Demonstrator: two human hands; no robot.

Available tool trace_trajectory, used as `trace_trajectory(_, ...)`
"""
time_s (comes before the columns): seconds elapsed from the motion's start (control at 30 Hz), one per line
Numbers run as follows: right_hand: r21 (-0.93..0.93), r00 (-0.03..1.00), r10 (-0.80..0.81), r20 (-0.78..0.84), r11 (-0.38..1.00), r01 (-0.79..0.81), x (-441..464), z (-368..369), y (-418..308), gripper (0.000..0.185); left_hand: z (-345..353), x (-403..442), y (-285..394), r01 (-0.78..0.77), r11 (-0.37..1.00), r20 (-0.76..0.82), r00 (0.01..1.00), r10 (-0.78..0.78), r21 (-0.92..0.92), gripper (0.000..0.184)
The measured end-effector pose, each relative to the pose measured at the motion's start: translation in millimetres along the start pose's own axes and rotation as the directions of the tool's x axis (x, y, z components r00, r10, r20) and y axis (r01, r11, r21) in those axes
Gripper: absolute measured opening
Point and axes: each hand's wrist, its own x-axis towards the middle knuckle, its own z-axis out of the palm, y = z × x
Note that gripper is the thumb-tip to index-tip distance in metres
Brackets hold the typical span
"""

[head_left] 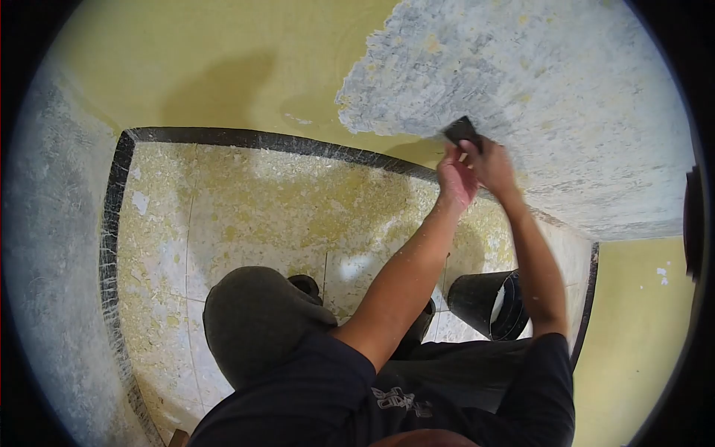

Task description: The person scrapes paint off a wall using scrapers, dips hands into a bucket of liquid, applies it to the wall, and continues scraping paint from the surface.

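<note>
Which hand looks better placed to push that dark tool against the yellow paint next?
Probably the right hand: it appears wrapped around the dark tool, near the yellow paint. The left hand is close beside it, but blur hides whether it also holds the tool.

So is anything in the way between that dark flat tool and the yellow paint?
Nothing visible. The right hand holds the dark flat tool near the edge of the yellow paint. The black bucket is on the floor, out of the way.
</note>
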Motion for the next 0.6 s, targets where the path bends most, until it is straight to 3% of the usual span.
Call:
trace_trajectory(0.1, -0.107, 0.935, -0.086, -0.345, 0.993, 0.051, -9, 76, -3, 0.044, 0, -10, 23, -0.165, 0.984, 0.055, 0.985, 0.161, 0.065, 0.043)
trace_trajectory(0.17, 0.315, 0.975, 0.08, -0.207, 0.949, -0.011, -13, 92, -3, 0.046, -33, -3, 38, -0.254, 0.914, -0.119, 0.945, 0.304, 0.316, 0.037)
trace_trajectory(0.23, 0.327, 0.915, 0.042, -0.402, 0.94, 0.101, -17, 125, 4, 0.044, -41, -9, 59, -0.273, 0.803, -0.067, 0.93, 0.361, 0.53, 0.033)
trace_trajectory(0.27, 0.43, 0.927, 0.072, -0.368, 0.897, 0.101, -19, 139, 7, 0.043, -33, -22, 62, -0.248, 0.668, -0.106, 0.891, 0.442, 0.701, 0.035)
trace_trajectory(0.33, 0.625, 0.942, 0.152, -0.3, 0.777, 0.074, -23, 162, 5, 0.04, -51, -25, 78, -0.203, 0.591, -0.098, 0.894, 0.437, 0.781, 0.037)
trace_trajectory(0.4, 0.686, 0.938, 0.168, -0.303, 0.722, 0.092, -19, 187, 11, 0.039, -59, -23, 89, -0.106, 0.435, -0.117, 0.882, 0.456, 0.894, 0.042)
trace_trajectory(0.43, 0.733, 0.923, 0.241, -0.299, 0.678, 0.06, -19, 192, 8, 0.043, -57, -23, 92, -0.101, 0.426, -0.119, 0.88, 0.459, 0.899, 0.042)
trace_trajectory(0.5, 0.784, 0.904, 0.314, -0.288, 0.62, 0.034, -12, 199, 5, 0.048, -47, -16, 98, 0.016, 0.241, -0.132, 0.871, 0.472, 0.97, 0.039)
trace_trajectory(0.53, 0.758, 0.897, 0.315, -0.31, 0.651, 0.033, -10, 200, 5, 0.048, -37, -16, 101, 0.15, 0.198, -0.223, 0.877, 0.425, 0.969, 0.037)
trace_trajectory(0.57, 0.732, 0.888, 0.317, -0.333, 0.681, 0.031, -10, 201, 5, 0.049, -38, -15, 99, 0.159, 0.189, -0.227, 0.875, 0.428, 0.969, 0.037)
trace_trajectory(0.6, 0.735, 0.894, 0.346, -0.285, 0.677, -0.028, -16, 182, -7, 0.052, -42, -12, 98, 0.119, 0.316, -0.248, 0.88, 0.405, 0.941, 0.034)
